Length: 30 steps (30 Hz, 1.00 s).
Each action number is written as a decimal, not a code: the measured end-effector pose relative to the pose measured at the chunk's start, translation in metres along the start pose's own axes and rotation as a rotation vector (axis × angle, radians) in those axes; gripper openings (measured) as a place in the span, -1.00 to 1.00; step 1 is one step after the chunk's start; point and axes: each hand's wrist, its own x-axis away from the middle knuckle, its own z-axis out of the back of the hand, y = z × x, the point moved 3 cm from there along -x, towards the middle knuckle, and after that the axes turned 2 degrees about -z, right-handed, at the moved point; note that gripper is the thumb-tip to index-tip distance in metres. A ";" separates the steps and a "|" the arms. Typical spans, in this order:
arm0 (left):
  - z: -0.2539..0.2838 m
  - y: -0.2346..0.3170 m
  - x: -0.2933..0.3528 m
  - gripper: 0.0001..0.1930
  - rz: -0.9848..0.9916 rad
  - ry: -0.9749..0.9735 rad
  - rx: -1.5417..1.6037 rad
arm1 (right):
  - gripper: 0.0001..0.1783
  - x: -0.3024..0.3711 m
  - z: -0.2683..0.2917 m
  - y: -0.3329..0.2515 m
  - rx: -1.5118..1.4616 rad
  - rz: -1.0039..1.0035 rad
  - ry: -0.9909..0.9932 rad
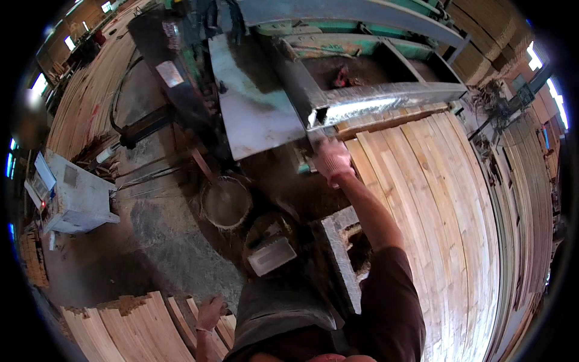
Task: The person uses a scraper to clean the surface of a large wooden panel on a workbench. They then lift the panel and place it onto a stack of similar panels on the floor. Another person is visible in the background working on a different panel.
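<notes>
My right hand [333,160], in a pale pinkish glove, reaches forward to the near corner of a metal machine frame [386,96]. Its fingers look curled in at that corner, slightly blurred, and what they hold is hidden. Just right of it lies a wide row of pale wooden planks [434,199], side by side. At the lower left hangs my left hand [211,314], also gloved, with loosely bent fingers apart and nothing visible in them. Beneath and beside it are the ends of more planks [132,326].
A round bucket [225,203] with a stick in it stands ahead, near a pale block [272,256]. Beyond is a whitish metal sheet [259,114]. A white cabinet [78,193] with a tilted panel stands at left. Stacked timber [525,181] lines the right side.
</notes>
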 end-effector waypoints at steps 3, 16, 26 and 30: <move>0.031 0.037 -0.058 -0.68 -0.502 -0.181 -0.467 | -0.56 0.049 0.019 -0.009 0.015 -0.066 -0.140; 0.001 0.595 0.004 -0.15 -1.603 0.593 -1.078 | -0.59 0.399 0.016 0.147 -0.064 -0.908 0.022; -0.040 0.781 0.014 -0.01 -1.292 1.015 -1.359 | -0.66 0.424 0.027 0.173 -0.105 -1.047 0.081; -0.022 0.788 -0.032 -0.09 -1.514 1.169 -1.376 | -0.63 0.411 0.032 0.173 -0.166 -1.064 0.014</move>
